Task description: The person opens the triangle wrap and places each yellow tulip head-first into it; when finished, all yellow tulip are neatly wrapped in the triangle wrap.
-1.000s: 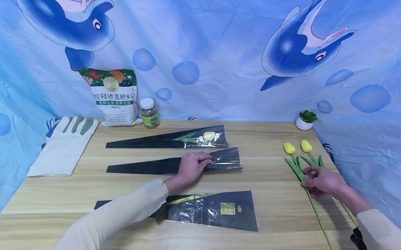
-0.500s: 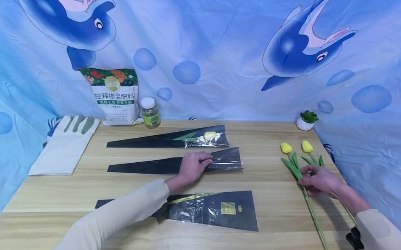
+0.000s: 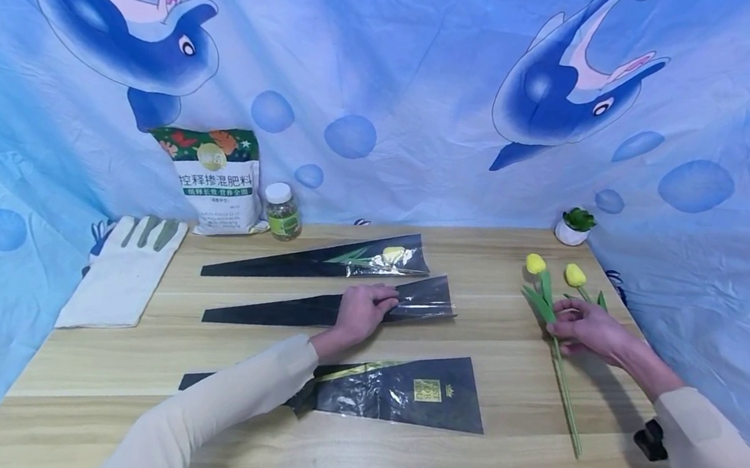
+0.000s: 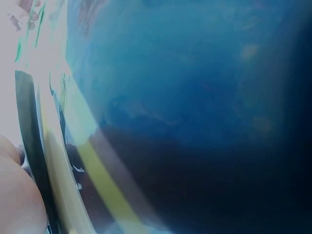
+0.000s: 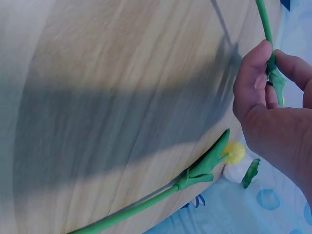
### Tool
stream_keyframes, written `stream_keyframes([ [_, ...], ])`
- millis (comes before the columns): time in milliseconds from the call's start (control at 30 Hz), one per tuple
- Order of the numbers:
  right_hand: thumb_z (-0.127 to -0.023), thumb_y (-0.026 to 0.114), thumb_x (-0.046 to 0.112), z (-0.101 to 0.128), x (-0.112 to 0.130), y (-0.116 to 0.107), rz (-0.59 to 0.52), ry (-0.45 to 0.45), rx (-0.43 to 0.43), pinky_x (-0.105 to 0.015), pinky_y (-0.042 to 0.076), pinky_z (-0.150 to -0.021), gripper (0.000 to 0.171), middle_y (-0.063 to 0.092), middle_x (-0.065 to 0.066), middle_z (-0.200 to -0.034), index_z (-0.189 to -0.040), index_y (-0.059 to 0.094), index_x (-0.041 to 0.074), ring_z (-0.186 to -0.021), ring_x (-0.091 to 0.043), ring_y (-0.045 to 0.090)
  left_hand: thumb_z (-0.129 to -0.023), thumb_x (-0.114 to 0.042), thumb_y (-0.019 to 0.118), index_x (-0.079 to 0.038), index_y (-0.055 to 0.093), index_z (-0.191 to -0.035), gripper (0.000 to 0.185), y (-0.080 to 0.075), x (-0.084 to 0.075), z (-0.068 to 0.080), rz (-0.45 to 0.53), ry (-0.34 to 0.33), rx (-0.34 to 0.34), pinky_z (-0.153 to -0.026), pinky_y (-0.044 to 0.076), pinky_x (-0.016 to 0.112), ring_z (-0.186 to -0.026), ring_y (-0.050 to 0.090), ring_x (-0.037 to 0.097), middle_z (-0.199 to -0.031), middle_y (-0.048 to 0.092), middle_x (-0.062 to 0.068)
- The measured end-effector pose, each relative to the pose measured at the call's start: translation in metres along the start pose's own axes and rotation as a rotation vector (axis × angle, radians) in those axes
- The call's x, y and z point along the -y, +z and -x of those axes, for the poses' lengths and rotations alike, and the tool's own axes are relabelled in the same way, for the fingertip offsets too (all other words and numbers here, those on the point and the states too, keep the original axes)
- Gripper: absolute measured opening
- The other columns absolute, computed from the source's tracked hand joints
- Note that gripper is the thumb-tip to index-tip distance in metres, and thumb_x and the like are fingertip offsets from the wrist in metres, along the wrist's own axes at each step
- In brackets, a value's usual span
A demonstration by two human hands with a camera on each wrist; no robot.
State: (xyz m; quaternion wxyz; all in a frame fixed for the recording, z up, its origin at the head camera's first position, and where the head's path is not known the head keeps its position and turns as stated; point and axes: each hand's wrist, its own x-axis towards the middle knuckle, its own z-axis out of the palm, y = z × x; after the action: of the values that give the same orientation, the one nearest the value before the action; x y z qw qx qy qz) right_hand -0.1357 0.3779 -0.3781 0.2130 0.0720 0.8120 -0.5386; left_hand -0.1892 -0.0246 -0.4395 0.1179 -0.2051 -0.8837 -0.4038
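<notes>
Head view: right hand (image 3: 585, 329) pinches tulip (image 3: 549, 316) mid-stem, long axis running bloom-up to lower right; left hand (image 3: 359, 312) grips middle sleeve (image 3: 328, 307), frame centre.

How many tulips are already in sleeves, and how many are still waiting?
One tulip already lies inside the far sleeve. The right hand pinches a second tulip; the left hand holds the middle sleeve. A third tulip and the near sleeve remain.
</notes>
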Motion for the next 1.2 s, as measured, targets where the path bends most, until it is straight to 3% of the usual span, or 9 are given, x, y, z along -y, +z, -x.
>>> stream_keyframes([
  [133,-0.097,0.064,0.006,-0.003,0.004,0.003,-0.041,-0.036,-0.013,-0.039,0.06,-0.074,0.063,0.052,-0.016,-0.113,-0.142,0.025,-0.011,-0.089,-0.015,0.062,-0.084,-0.012,0.081,-0.006,0.079,-0.101,0.018,0.0,0.0,0.0,-0.007,0.013,-0.012,-0.094,0.053,0.039,-0.105,0.07,0.027,-0.104,0.074,0.008],
  [300,-0.097,0.063,0.003,-0.007,0.011,0.006,-0.189,-0.108,-0.057,-0.038,0.06,-0.076,0.06,0.055,-0.006,-0.106,-0.142,0.025,-0.008,-0.087,-0.013,0.063,-0.084,-0.012,0.082,-0.005,0.079,-0.101,0.018,0.0,-0.001,0.001,-0.003,0.024,-0.025,-0.093,0.054,0.04,-0.104,0.07,0.027,-0.103,0.074,0.009],
  [533,-0.097,0.061,-0.003,-0.012,0.025,0.004,-0.429,-0.19,-0.088,-0.035,0.06,-0.075,0.04,0.06,-0.001,-0.098,-0.127,0.035,0.007,-0.085,-0.015,0.068,-0.085,-0.011,0.081,-0.005,0.079,-0.101,0.017,0.0,0.0,0.001,0.003,0.027,-0.019,-0.093,0.053,0.04,-0.104,0.07,0.027,-0.104,0.074,0.009],
  [700,-0.097,0.06,-0.005,-0.011,0.036,0.001,-0.571,-0.232,-0.104,-0.032,0.06,-0.075,0.036,0.065,-0.002,-0.094,-0.122,0.037,0.009,-0.084,-0.016,0.07,-0.085,-0.01,0.08,-0.005,0.079,-0.101,0.017,0.0,0.0,0.001,0.02,0.027,-0.021,-0.094,0.053,0.04,-0.105,0.07,0.028,-0.104,0.074,0.01],
  [1200,-0.092,0.064,-0.009,-0.018,0.061,0.002,-0.838,-0.268,-0.359,-0.033,0.059,-0.081,0.042,0.059,-0.006,-0.098,-0.117,0.036,0.009,-0.084,-0.015,0.066,-0.085,-0.008,0.08,-0.005,0.079,-0.1,0.015,-0.001,0.0,0.002,0.043,0.042,-0.025,-0.095,0.052,0.039,-0.106,0.069,0.028,-0.105,0.074,0.01],
])
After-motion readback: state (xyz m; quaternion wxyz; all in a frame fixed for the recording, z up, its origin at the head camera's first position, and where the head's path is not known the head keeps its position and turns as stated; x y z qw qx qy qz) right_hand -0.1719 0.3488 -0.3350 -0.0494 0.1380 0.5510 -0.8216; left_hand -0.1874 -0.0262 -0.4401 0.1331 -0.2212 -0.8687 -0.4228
